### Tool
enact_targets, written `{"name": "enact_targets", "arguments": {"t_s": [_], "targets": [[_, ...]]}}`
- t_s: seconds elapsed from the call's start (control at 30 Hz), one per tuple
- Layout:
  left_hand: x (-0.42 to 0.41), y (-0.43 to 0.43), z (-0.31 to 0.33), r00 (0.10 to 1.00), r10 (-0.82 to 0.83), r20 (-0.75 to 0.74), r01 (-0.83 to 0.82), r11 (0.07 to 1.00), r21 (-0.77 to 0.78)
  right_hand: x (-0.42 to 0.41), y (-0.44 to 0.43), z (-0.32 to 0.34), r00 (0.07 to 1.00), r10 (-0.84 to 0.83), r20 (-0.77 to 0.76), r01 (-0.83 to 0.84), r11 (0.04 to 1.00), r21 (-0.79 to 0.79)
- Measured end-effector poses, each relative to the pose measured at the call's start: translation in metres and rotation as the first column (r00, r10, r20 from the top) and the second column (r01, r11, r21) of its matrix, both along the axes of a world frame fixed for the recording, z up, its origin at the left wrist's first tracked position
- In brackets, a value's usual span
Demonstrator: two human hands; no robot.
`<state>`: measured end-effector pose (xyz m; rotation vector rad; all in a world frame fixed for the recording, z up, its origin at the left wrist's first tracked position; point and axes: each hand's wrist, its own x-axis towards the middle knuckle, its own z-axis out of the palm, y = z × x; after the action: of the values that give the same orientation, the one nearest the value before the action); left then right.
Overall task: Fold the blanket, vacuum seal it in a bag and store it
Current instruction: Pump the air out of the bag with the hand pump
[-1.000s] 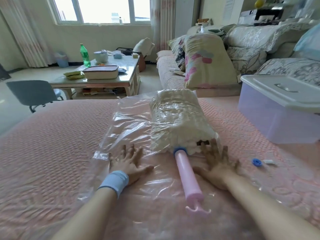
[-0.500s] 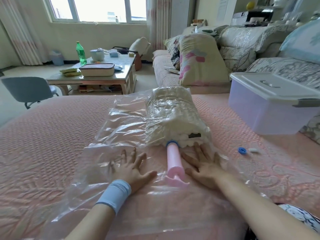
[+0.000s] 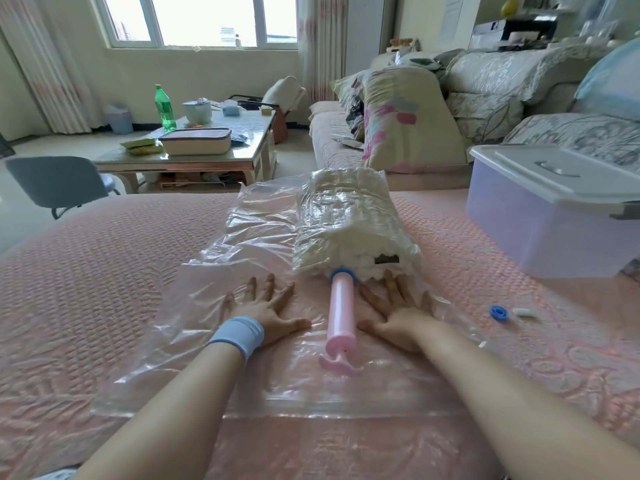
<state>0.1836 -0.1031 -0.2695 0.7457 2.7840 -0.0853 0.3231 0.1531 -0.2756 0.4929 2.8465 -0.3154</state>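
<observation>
A folded white fluffy blanket lies inside a clear plastic vacuum bag on the pink bedspread. A pink hand pump lies on the bag, its blue tip at the blanket's near end. My left hand, with a blue wristband, presses flat on the bag left of the pump, fingers spread. My right hand presses flat right of the pump, its fingertips touching the blanket's edge. Neither hand holds anything.
A lidded translucent storage box stands on the bed at the right. A blue valve cap and a small white piece lie near it. Beyond the bed are a coffee table, a grey chair and a sofa with pillows.
The pump's plunger has slid in, so the pump looks shorter. Both hands stay flat on the bag, the right one shifting slightly toward the blanket. My view has moved.
</observation>
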Motion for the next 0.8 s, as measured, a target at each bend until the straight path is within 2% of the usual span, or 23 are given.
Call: {"name": "enact_targets", "arguments": {"t_s": [0.17, 0.23, 0.3, 0.37, 0.43, 0.53, 0.63, 0.67, 0.73, 0.8], "targets": [[0.003, 0.014, 0.024, 0.997, -0.019, -0.08, 0.005, 0.985, -0.174, -0.006, -0.004, 0.012, 1.0, -0.008, 0.005, 0.007, 0.994, 0.113], [0.01, 0.019, 0.039, 0.985, -0.082, -0.151, 0.064, 0.99, -0.125, 0.0, -0.013, 0.028, 1.0, 0.017, -0.025, -0.013, 0.988, 0.154], [0.019, 0.025, 0.05, 0.966, -0.214, -0.148, 0.218, 0.976, 0.011, 0.007, -0.024, 0.045, 0.984, 0.153, -0.088, -0.133, 0.971, 0.199], [0.031, 0.032, 0.063, 0.948, -0.303, -0.095, 0.314, 0.937, 0.155, 0.014, -0.035, 0.057, 0.895, 0.385, -0.225, -0.321, 0.906, 0.275], [0.04, 0.037, 0.078, 0.952, -0.306, -0.034, 0.305, 0.922, 0.238, 0.017, -0.047, 0.062, 0.756, 0.576, -0.312, -0.455, 0.804, 0.382], [0.043, 0.033, 0.091, 0.941, -0.323, 0.1, 0.278, 0.908, 0.313, 0.019, -0.062, 0.067, 0.605, 0.68, -0.414, -0.512, 0.731, 0.451], [0.038, 0.022, 0.084, 0.93, -0.314, 0.19, 0.198, 0.864, 0.463, 0.021, -0.066, 0.073, 0.506, 0.683, -0.527, -0.494, 0.73, 0.472], [0.037, 0.02, 0.084, 0.93, -0.301, 0.212, 0.16, 0.849, 0.504, 0.021, -0.065, 0.076, 0.504, 0.652, -0.566, -0.473, 0.757, 0.451], [0.042, 0.02, 0.095, 0.935, -0.285, 0.212, 0.116, 0.809, 0.576, 0.02, -0.059, 0.084, 0.554, 0.485, -0.676, -0.396, 0.868, 0.298], [0.044, 0.026, 0.102, 0.926, -0.277, 0.255, 0.015, 0.704, 0.71, 0.017, -0.053, 0.094, 0.61, 0.245, -0.753, -0.316, 0.947, 0.052]]}}
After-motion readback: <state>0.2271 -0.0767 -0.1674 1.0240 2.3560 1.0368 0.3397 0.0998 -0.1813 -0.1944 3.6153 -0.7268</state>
